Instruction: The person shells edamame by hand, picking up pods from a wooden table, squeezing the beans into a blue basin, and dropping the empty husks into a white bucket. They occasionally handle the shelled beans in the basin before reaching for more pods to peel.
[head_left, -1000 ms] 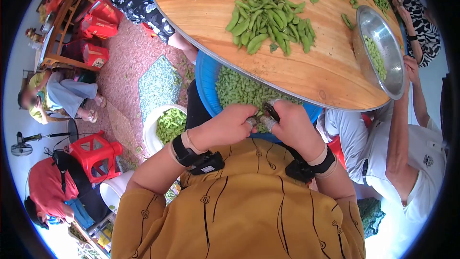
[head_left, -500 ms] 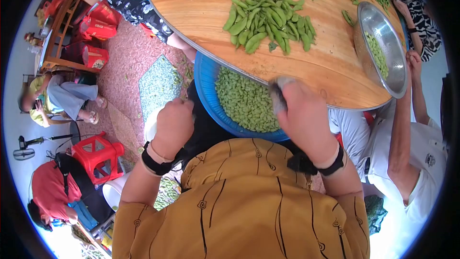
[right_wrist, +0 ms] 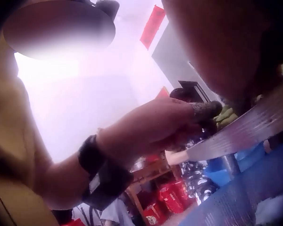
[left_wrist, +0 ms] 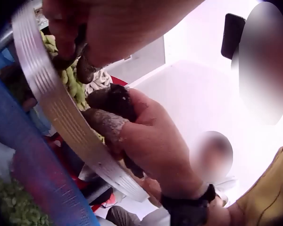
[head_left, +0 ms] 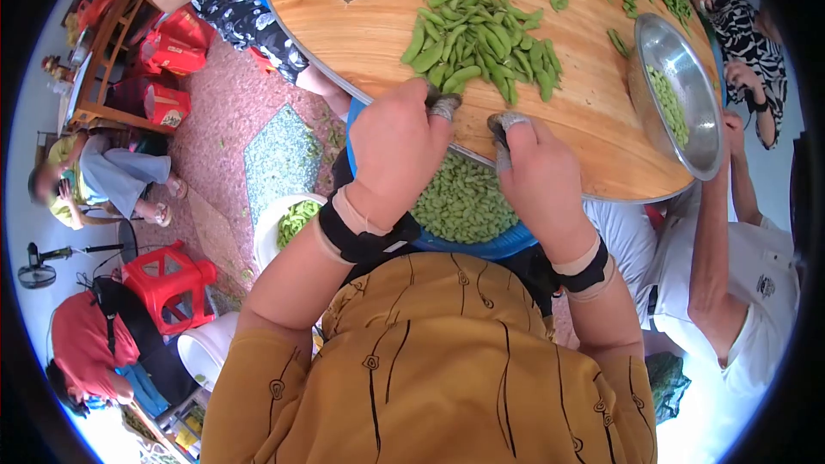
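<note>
In the head view my left hand (head_left: 395,150) is over the table's near edge, its wrapped fingers bent at the lower side of a heap of green pods (head_left: 481,39); whether they pinch a pod is hidden. My right hand (head_left: 546,180) hovers just right of it, wrapped thumb and forefinger extended, with nothing visible between them. Below the edge, a blue basin (head_left: 507,245) holds shelled green beans (head_left: 464,202). The left wrist view shows the right hand (left_wrist: 155,136) beside the table rim (left_wrist: 66,113). The left hand (right_wrist: 146,125) reaches toward pods (right_wrist: 226,117) in the right wrist view.
A metal bowl (head_left: 700,103) with beans stands at the right of the wooden table (head_left: 344,26), held by a person in white (head_left: 739,283). A white bucket (head_left: 268,228) of pods and a red stool (head_left: 168,283) are at left. Other people sit around.
Both hands first met over the basin, then parted, the left swinging out toward the bucket. Now the left is up at the pod heap, and the right is by the table edge.
</note>
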Demonstrator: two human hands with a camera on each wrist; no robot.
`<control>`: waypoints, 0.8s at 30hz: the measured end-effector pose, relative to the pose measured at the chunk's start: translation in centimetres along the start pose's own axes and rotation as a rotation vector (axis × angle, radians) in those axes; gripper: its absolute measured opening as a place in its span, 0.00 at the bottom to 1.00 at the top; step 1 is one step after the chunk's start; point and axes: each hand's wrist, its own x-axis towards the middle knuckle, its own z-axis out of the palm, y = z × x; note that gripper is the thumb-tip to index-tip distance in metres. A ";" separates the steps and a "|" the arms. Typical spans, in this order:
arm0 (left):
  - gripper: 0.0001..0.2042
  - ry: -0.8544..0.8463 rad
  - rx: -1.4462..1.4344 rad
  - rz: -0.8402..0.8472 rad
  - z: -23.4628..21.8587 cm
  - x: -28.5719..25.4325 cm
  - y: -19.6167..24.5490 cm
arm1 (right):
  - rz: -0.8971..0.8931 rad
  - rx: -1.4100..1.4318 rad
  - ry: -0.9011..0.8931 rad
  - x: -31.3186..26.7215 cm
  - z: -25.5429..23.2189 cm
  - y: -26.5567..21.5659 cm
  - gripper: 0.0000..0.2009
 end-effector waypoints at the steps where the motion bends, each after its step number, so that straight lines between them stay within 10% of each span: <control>1: 0.08 -0.003 -0.001 0.007 0.2 0.0 -0.2 | 0.044 -0.043 -0.038 -0.4 -0.2 0.1 0.11; 8: 0.07 0.033 -0.213 0.015 0.3 -0.2 -1.6 | 0.148 0.043 -0.089 -7.1 -5.5 2.1 0.15; 11: 0.07 0.073 -0.137 0.029 0.2 -0.2 -1.0 | 0.283 -0.064 -0.310 -11.9 -7.1 4.3 0.14; 13: 0.07 0.085 -0.087 0.042 0.4 -0.1 -0.6 | 0.476 -0.130 -0.837 -14.9 -6.8 5.6 0.14; 17: 0.06 0.119 -0.096 0.074 1.1 0.2 -0.8 | 0.446 -0.196 -0.817 -17.1 -6.6 6.2 0.10; 24: 0.06 0.155 -0.180 0.101 0.0 -0.7 -0.4 | 0.235 0.197 -0.120 -8.0 -6.9 3.6 0.14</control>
